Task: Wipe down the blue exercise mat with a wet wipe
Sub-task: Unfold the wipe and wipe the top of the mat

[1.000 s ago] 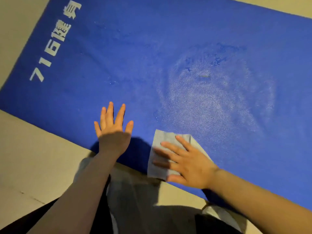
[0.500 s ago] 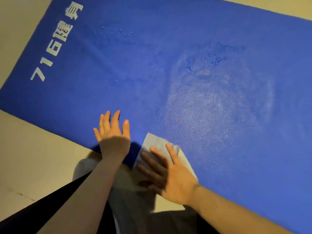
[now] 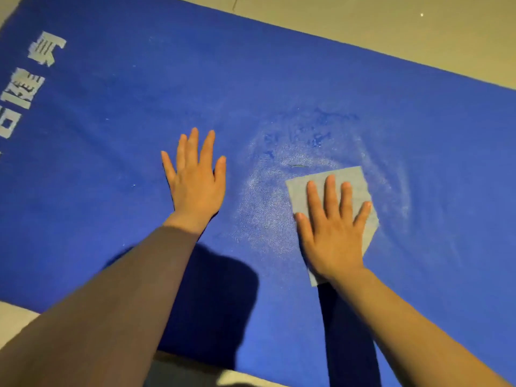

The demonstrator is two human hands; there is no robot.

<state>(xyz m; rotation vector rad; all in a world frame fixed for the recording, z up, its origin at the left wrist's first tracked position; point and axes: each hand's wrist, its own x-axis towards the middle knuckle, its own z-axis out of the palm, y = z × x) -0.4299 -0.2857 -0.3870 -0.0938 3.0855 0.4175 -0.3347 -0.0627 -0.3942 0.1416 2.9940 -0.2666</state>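
One mat [image 3: 279, 79], one wipe [image 3: 354, 180], two hands: left hand [image 3: 195, 185], right hand [image 3: 332, 233]

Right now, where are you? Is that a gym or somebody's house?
Probably an indoor workout spot, maybe a gym; I can't be sure. A blue exercise mat with white printed characters lies on a smooth pale floor, and the right hand presses a wet wipe onto it.

The blue mat [image 3: 279, 79] runs out of the frame at the left, right and lower edges, so its ends are unseen. The white lettering [image 3: 33, 74] at the upper left is cut by the left edge and cannot be read whole. The right hand [image 3: 333, 233] covers the middle and lower part of the wet wipe [image 3: 346, 177]; its palm side is hidden. Both forearms leave the frame at the bottom. A thin dark mark [image 3: 297, 165] above the wipe, perhaps a hair, is too small to tell.
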